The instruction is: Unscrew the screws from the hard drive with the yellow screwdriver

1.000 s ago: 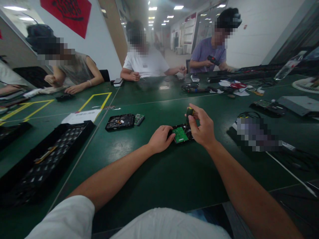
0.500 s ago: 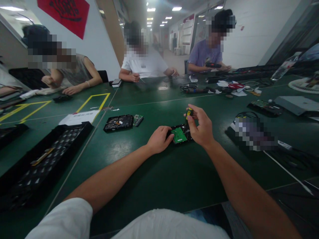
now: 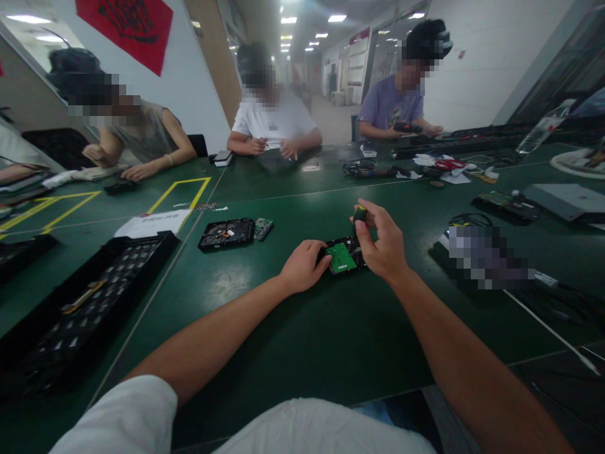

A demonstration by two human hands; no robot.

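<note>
- Hard drive (image 3: 343, 255), green circuit board up, flat on dark green counter (image 3: 293, 353), centre, just ahead of both hands.
- Left hand (image 3: 302, 268): grip curled onto drive's left edge.
- Right hand (image 3: 384, 243): grip clenched round screwdriver (image 3: 360, 214), black/yellow handle, upright over drive's far right corner; tip hidden.
- 2nd drive (image 3: 227, 232) w/ loose board (image 3: 263, 228) just beside it, further left; black tray (image 3: 94, 296) near left edge; white sheet (image 3: 154, 222), print too small to read.
- Yellow tape (image 3: 182, 192) boxes on counter; 3 people (image 3: 274, 120) seated opp.; corridor (image 3: 331, 94) w/ ceiling lights (image 3: 289, 20) behind.
- Red banner (image 3: 125, 22) on wall (image 3: 189, 69), dark writing, unreadable.
</note>
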